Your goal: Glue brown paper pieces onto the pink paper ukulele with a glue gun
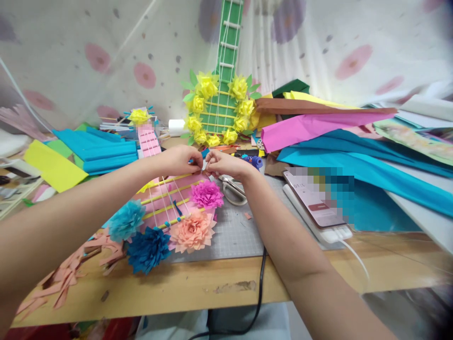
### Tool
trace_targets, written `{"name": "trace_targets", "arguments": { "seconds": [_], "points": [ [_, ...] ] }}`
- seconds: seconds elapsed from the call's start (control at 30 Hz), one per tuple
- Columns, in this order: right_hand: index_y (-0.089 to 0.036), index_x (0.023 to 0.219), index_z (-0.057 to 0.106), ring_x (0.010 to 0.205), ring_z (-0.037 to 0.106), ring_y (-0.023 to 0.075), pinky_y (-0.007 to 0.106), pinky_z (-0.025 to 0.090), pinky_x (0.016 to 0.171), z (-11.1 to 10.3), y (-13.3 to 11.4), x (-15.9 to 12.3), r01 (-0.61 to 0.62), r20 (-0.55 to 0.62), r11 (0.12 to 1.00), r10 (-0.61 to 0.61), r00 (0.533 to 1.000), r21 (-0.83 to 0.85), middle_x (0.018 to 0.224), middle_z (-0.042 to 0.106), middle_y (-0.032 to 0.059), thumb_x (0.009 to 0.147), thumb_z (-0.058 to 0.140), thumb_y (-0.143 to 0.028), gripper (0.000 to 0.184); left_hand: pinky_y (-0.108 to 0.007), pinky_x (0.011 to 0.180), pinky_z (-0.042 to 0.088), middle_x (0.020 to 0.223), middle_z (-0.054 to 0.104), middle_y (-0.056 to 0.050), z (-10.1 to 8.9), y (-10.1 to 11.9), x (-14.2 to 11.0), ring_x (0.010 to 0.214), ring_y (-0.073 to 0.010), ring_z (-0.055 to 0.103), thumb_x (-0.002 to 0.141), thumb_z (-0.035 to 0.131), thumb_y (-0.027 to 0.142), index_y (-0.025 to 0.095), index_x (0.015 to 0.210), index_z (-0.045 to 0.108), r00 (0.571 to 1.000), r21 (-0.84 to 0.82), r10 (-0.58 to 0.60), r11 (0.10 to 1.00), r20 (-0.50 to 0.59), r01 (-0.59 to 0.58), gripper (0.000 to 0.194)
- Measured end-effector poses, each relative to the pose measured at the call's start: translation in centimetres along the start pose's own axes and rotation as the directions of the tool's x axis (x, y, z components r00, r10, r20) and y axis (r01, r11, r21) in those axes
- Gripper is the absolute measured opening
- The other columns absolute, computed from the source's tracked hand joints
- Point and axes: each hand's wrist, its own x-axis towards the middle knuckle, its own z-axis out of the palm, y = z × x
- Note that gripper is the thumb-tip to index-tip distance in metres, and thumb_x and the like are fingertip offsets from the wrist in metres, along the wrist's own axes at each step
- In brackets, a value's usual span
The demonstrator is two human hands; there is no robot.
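A pink paper guitar (160,202) lies in front of me, with white strings and yellow crosswise strips. Around its lower edge sit a magenta paper flower (207,194), a peach one (194,231), a dark blue one (148,250) and a light blue one (126,220). My left hand (183,160) is closed in a pinch at the guitar's right upper edge. Close beside it, my right hand (226,165) is also pinched, fingertips almost meeting the left ones. Whatever is between the fingers is too small to make out. Scissors (234,191) lie just below my right hand.
Behind stands a green guitar (226,52) ringed with yellow flowers. Folded crepe paper (325,125) is piled right, blue paper (102,148) left. A phone (304,193) rests on the right. A blue glue gun (255,162) lies beyond the grey mat (230,241). A black cable (261,283) crosses the table edge.
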Motion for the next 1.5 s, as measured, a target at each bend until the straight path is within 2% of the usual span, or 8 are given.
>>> {"name": "trace_targets", "arguments": {
  "seconds": [0.27, 0.77, 0.97, 1.13, 1.3, 1.5],
  "points": [
    [-0.02, 0.08, 0.042, 0.045, 0.045, 0.0071, 0.018, 0.035, 0.045, -0.3, 0.4, 0.1, 0.011, 0.023, 0.998, -0.012, 1.0, 0.068, 0.052, 0.052, -0.0072, 0.071, 0.05, 0.001, 0.024, -0.021, 0.063, 0.04, 0.08, 0.068, 0.0, 0.1, -0.1, -0.1, 0.071, -0.0125, 0.059, 0.071, 0.053, 0.03, 0.02, 0.084, 0.071, 1.0, -0.007, 0.005, 1.0, -0.011, -0.005, 0.025],
    [-0.02, 0.076, 0.042, 0.046, 0.043, 0.0076, 0.017, 0.032, 0.045, 0.1, 1.0, 0.7, 0.01, -0.001, 0.999, -0.01, 1.0, 0.043, 0.052, 0.052, -0.0062, 0.071, 0.052, -0.001, 0.023, -0.022, 0.064, 0.04, 0.08, 0.069, 0.0, 0.1, -0.4, -0.1, 0.071, -0.0131, 0.059, 0.072, 0.053, 0.034, 0.022, 0.087, 0.072, 1.0, -0.028, 0.009, 1.0, -0.011, -0.01, 0.027],
    [-0.02, 0.075, 0.045, 0.046, 0.042, 0.0069, 0.017, 0.032, 0.045, 0.3, 0.9, 0.7, 0.035, -0.009, 0.999, -0.035, 0.999, 0.027, 0.051, 0.051, -0.0062, 0.076, 0.052, -0.004, 0.018, -0.023, 0.067, 0.042, 0.082, 0.069, -0.001, 0.1, 0.0, -0.1, 0.074, -0.0144, 0.061, 0.071, 0.053, 0.032, 0.021, 0.085, 0.072, 1.0, -0.015, -0.016, 1.0, -0.001, 0.016, 0.026],
    [-0.02, 0.081, 0.045, 0.047, 0.042, 0.0059, 0.017, 0.032, 0.047, -0.2, 1.2, 0.9, 0.049, 0.03, 0.993, -0.052, 0.998, 0.109, 0.055, 0.052, -0.0065, 0.077, 0.053, -0.009, 0.014, -0.022, 0.066, 0.041, 0.083, 0.07, 0.0, 0.1, 0.0, -0.2, 0.075, -0.0139, 0.061, 0.072, 0.053, 0.034, 0.021, 0.084, 0.071, 1.0, -0.031, -0.021, 0.999, -0.002, 0.021, 0.025],
    [-0.02, 0.09, 0.045, 0.051, 0.046, 0.0058, 0.017, 0.036, 0.049, -1.4, 1.8, 1.1, 0.07, 0.068, 0.98, -0.084, 0.994, 0.187, 0.065, 0.06, -0.004, 0.073, 0.055, -0.012, 0.022, -0.022, 0.066, 0.041, 0.083, 0.07, 0.0, 0.1, -0.1, -0.2, 0.074, -0.0133, 0.06, 0.071, 0.052, 0.031, 0.021, 0.085, 0.071, 1.0, -0.018, 0.001, 1.0, -0.017, -0.002, 0.025],
    [-0.019, 0.088, 0.045, 0.055, 0.052, 0.0069, 0.018, 0.04, 0.05, -1.6, 1.2, 0.6, 0.053, 0.057, 0.993, -0.059, 0.997, 0.102, 0.069, 0.064, -0.0027, 0.066, 0.059, -0.007, 0.029, -0.021, 0.066, 0.042, 0.084, 0.07, -0.001, 0.0, -0.1, -0.3, 0.075, -0.0133, 0.061, 0.072, 0.052, 0.032, 0.02, 0.086, 0.071, 1.0, -0.022, 0.007, 1.0, -0.011, -0.007, 0.026]
  ]
}}
